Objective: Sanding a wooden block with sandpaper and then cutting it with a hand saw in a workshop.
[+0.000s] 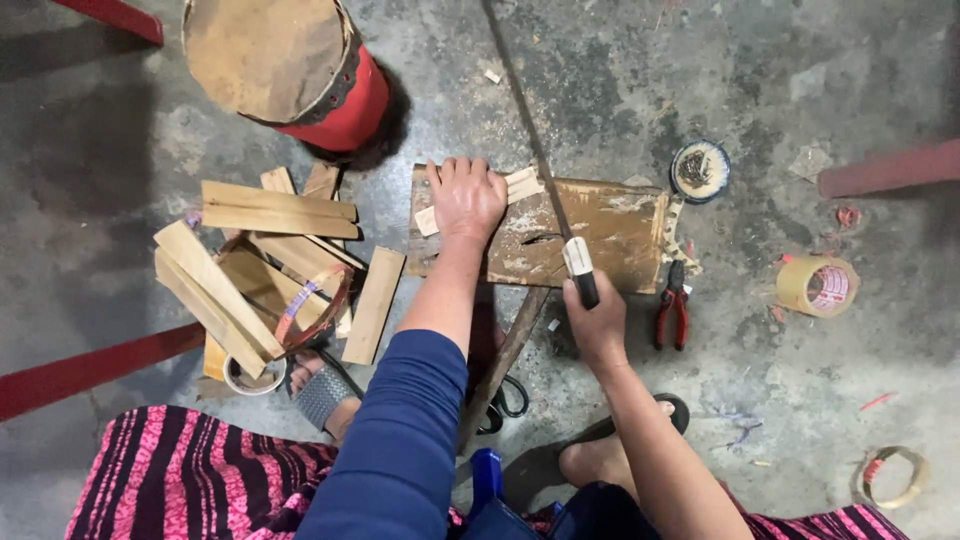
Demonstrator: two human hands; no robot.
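1. The left hand (465,197) lies palm down, fingers together, pressing a pale bamboo strip (522,185) flat onto a worn wooden board (610,230).
2. The right hand (597,322) is clenched around the black-and-white handle (580,270) of a long thin blade (520,110), which runs up and away across the board and over the concrete floor (620,70).
3. The two hands are apart, the left on the left half of the board, the right at its near edge; the blade crosses the board just right of the left hand.
4. The board lies flat on the floor in front of the person, with a dark wooden stick (505,360) slanting out from under its near edge.
5. Red-handled pliers (673,305) lie just beside the board's right end.
6. A small round tin (699,170) sits near the board's far right corner, and a roll of brown tape (817,285) lies further right.
7. Left of the board is a loose pile of split bamboo slats (265,265).
8. Beyond the pile stands a red drum-shaped stool (290,65) with a worn top.
9. A second tape ring (893,477) lies at the lower right.
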